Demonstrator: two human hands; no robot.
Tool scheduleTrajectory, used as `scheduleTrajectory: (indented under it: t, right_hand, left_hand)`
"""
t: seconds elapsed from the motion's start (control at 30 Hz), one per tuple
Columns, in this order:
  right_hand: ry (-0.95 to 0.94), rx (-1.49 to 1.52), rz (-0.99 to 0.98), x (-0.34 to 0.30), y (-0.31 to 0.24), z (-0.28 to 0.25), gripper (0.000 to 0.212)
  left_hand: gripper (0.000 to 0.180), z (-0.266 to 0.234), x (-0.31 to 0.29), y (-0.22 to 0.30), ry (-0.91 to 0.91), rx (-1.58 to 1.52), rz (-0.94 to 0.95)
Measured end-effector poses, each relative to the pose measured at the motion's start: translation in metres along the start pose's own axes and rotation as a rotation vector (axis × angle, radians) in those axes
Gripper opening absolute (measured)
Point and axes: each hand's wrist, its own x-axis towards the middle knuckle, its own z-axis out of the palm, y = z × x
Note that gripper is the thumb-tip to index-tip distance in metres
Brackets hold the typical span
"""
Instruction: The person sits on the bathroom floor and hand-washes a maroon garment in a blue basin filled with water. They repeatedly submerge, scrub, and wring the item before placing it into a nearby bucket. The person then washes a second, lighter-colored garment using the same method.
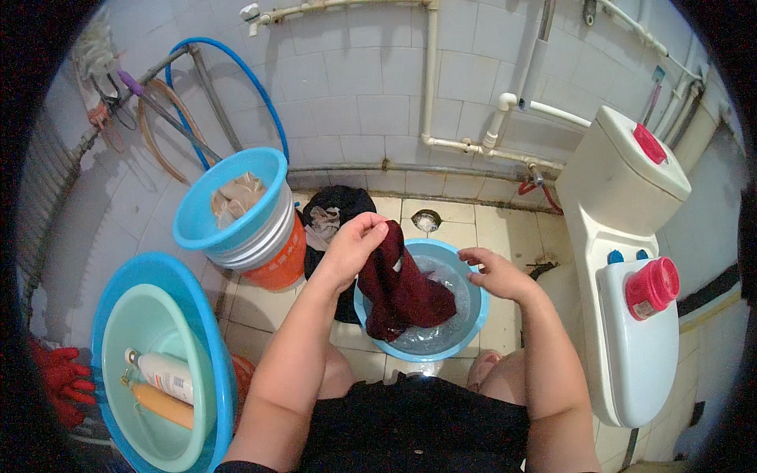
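My left hand (355, 246) pinches the top of a wet, dark maroon cloth (406, 292), a garment whose exact kind I cannot make out. It hangs down into a light blue basin (479, 311) of sudsy water on the floor, its lower part lying in the water. Over the basin's right rim, my right hand (498, 273) hovers with fingers apart and nothing in them. Behind my left hand, a dark pile of clothes (347, 201) with a greyish piece on it lies on the tiles.
At left stands a bucket stack (276, 256) topped by a blue basin (268, 206) holding beige cloth (236, 197). Nearer, a green basin (118, 315) holds two bottles. Red gloves (63, 378) hang beside it. A toilet (639, 378) bears a red jar (653, 288). A drain (426, 221) lies beyond my basin.
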Motion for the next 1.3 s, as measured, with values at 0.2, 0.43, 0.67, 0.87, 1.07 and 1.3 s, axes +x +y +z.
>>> scheduleTrajectory:
  t: [0.2, 0.43, 0.67, 0.87, 1.07, 1.3]
  right_hand:
    - [-0.205, -0.3, 0.041, 0.008, -0.007, 0.051, 0.072]
    - [0.156, -0.074, -0.026, 0.026, -0.002, 0.121, 0.061]
    - [0.38, 0.788, 0.172, 0.056, 0.018, 0.065, 0.029]
    - [0.309, 1.232, -0.091, 0.007, -0.063, -0.021, 0.028]
    - [0.416, 1.031, -0.022, -0.012, -0.045, -0.041, 0.026]
    - [0.439, 1.03, 0.136, -0.011, -0.028, -0.035, 0.029]
  left_hand:
    - [0.014, 0.006, -0.001, 0.006, 0.025, -0.337, -0.001]
    - [0.014, 0.007, -0.005, 0.008, -0.038, -0.542, 0.062]
    - [0.014, -0.021, 0.005, 0.01, 0.141, -0.57, 0.068]
    - [0.014, -0.041, 0.01, 0.006, 0.221, -0.456, 0.11]
    - [0.017, -0.016, 0.008, 0.01, 0.155, -0.204, 0.181]
    - [0.015, -0.014, 0.014, 0.006, 0.167, -0.212, 0.006]
